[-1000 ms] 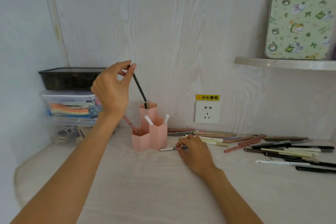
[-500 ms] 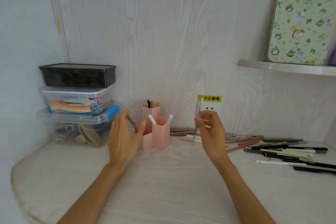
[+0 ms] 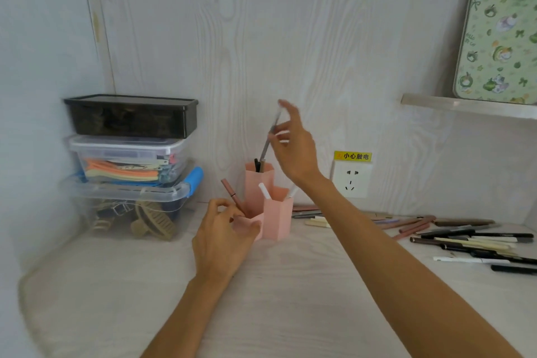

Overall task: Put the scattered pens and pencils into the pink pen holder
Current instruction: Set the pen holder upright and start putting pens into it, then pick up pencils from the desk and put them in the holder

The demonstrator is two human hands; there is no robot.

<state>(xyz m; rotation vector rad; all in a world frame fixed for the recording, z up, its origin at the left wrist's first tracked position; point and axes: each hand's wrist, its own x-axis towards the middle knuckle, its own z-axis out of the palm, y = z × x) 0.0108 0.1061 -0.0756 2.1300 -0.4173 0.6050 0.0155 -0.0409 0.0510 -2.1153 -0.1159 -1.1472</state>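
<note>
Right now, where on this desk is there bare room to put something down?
Bare desk lies in front of the pink pen holder, between the forearms, and before the stacked boxes. The right side is crowded with scattered pens.

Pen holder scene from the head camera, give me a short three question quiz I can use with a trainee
1. True or false: the right hand pinches a grey pen whose lower end is in the tallest, rear cup of the pink pen holder.
2. Which hand touches the holder's low front cup?
A. left hand
B. right hand
C. neither
3. Fill in: the pens still loose on the desk lie to the ____ of the holder, below the wall socket and the shelf.

Key: 1 true; 2 A; 3 right.
</note>
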